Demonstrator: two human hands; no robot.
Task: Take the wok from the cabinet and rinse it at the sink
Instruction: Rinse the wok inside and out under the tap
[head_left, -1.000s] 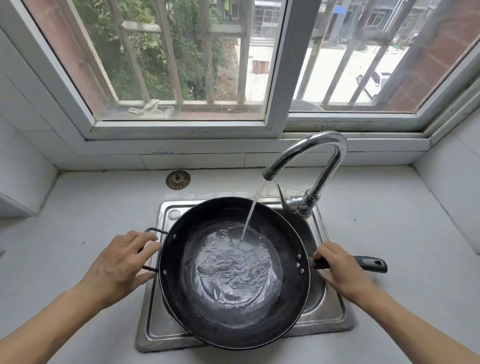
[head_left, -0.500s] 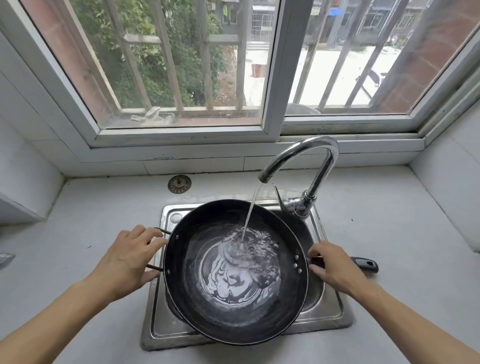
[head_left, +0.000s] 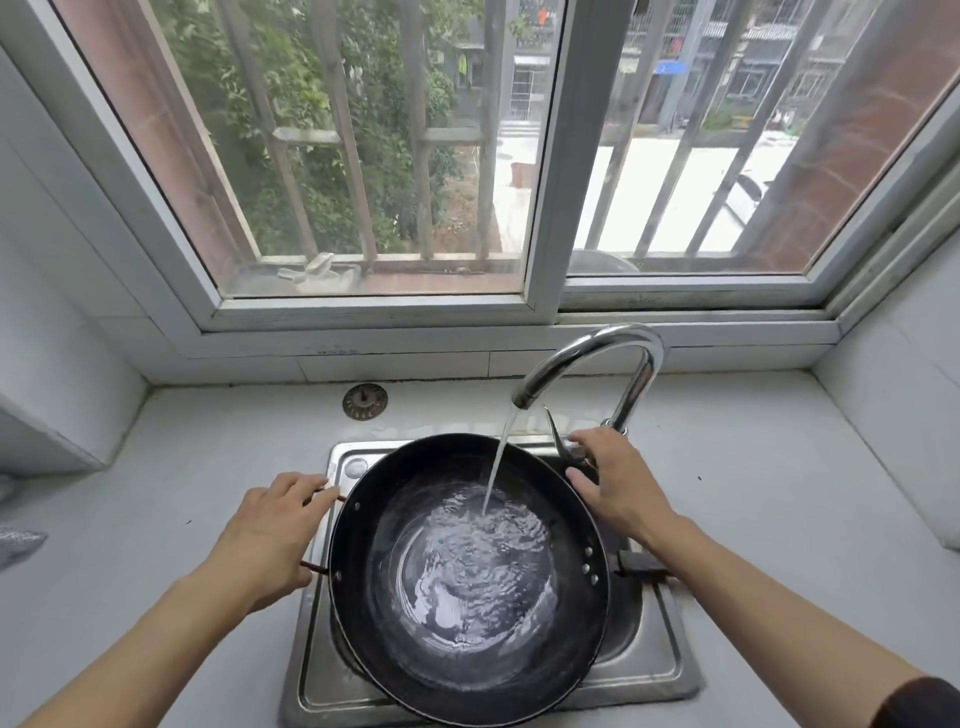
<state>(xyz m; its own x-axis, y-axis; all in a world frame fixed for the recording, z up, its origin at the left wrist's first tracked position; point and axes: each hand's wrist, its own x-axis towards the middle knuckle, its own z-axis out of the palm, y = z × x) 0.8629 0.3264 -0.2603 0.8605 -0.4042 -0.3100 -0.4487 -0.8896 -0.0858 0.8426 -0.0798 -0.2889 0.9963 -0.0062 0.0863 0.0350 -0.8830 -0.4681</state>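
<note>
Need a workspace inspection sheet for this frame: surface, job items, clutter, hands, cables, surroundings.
Surface: pale countertop around a steel sink.
Job's things: black wok sits over the sink, holding rippling water; faucet is running a stream into it.
Clutter: sink strainer plug on the counter behind the sink; crumpled item at the left edge, unclear.
Hands: left hand grips the wok's loop handle; right hand is at the faucet lever, off the long handle.
Cables: nothing seen.
Surroundings: barred window, trees and buildings outside.

wok (head_left: 467, 571): dark matt metal | faucet (head_left: 613, 358): glossy chrome | sink (head_left: 649, 670): brushed steel
</note>
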